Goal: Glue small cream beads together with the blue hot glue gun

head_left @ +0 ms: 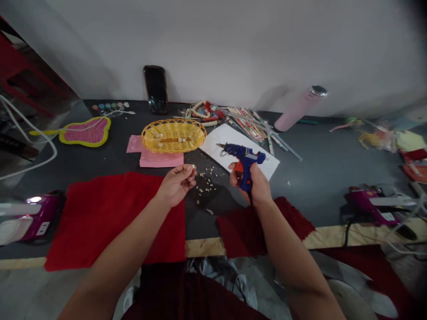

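Note:
My right hand (258,182) is wrapped round the handle of a blue glue gun (246,162), its nozzle pointing left above a white sheet (230,135). Between the thumb and fingertips of my left hand (178,183) is a tiny whitish piece (193,166), too small to name for sure. Small pale bits (207,181) lie scattered on the dark table between my hands. Just beyond my left hand, a yellow woven basket (174,146) rests on pink paper (162,160), with a few small pale pieces inside.
Red cloth (123,218) covers the table's front left; a darker red cloth (240,231) hangs over its edge. Behind stand a phone (156,89) and a pink bottle (298,109), with strips and sticks (250,126) between. Purple devices (373,206) sit at both sides.

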Available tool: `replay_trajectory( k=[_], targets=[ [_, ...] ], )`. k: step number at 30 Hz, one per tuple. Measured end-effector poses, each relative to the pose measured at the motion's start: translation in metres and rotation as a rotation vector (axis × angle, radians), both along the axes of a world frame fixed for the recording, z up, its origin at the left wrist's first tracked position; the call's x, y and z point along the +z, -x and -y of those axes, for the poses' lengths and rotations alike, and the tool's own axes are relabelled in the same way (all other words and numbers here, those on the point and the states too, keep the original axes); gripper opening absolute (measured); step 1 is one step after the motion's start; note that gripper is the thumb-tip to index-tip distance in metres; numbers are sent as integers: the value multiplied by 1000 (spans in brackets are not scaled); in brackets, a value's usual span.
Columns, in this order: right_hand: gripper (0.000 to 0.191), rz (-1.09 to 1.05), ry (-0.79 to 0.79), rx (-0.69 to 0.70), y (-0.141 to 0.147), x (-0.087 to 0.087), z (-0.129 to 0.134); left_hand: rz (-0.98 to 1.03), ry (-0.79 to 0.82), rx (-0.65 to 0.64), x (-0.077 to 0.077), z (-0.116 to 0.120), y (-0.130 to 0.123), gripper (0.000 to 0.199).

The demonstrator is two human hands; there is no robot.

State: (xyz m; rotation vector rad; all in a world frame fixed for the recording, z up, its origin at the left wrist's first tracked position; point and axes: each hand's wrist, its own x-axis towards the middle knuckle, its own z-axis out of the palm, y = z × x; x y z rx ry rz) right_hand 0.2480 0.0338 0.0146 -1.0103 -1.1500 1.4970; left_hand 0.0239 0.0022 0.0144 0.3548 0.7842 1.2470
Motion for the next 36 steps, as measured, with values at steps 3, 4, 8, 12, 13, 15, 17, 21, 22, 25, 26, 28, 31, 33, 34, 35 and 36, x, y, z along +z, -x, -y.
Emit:
replay_trajectory(
  k=[3,4,8,12,13,15,17,21,22,25,26,28,31,33,34,35,36],
  targets=[
    [39,-50,46,-170,-8,-1,-12,-5,14,-1,1,0,-1,14],
    [35,-57,64,-216,-11,-2,-15,-6,19,2,1,0,-1,14],
    [30,-55,77,-279,-24,-16,-27,-2,12,16,0,0,0,12],
    [36,190,15,-254,-43,-28,-34,2,-20,-6,-4,0,1,9],
    [40,313,-16,-270,-47,-29,-35,5,-24,-10,-5,0,1,9],
    [49,613,-101,-320,-55,-28,-36,11,-29,-16,-6,0,1,9],
    [55,924,-168,-358,-61,-25,-37,13,-31,-21,-5,1,1,9],
    [59,1384,-113,-354,-72,-19,-37,14,-35,-14,-4,0,1,10],
    [58,1457,-83,-349,-73,-16,-36,14,-37,-9,-4,0,1,10],
    [49,1538,-97,-369,-69,4,-25,14,-41,0,-5,-1,3,11],
    [43,1504,-157,-370,-64,13,-20,13,-42,2,-6,-1,3,12],
    [29,1333,-344,-292,-46,31,-9,8,-42,6,-5,-2,4,13],
    [14,1043,-591,-7,-7,47,7,2,-44,17,-5,-2,4,14],
    [10,998,-682,184,18,43,13,-2,-46,25,-5,-2,5,14],
    [12,1011,-706,280,28,37,15,-5,-47,30,-5,-3,5,14],
    [14,1039,-727,358,36,30,16,-9,-49,35,-5,-3,5,15],
    [16,1068,-741,419,42,22,16,-12,-49,40,-5,-3,6,15]
  ],
)
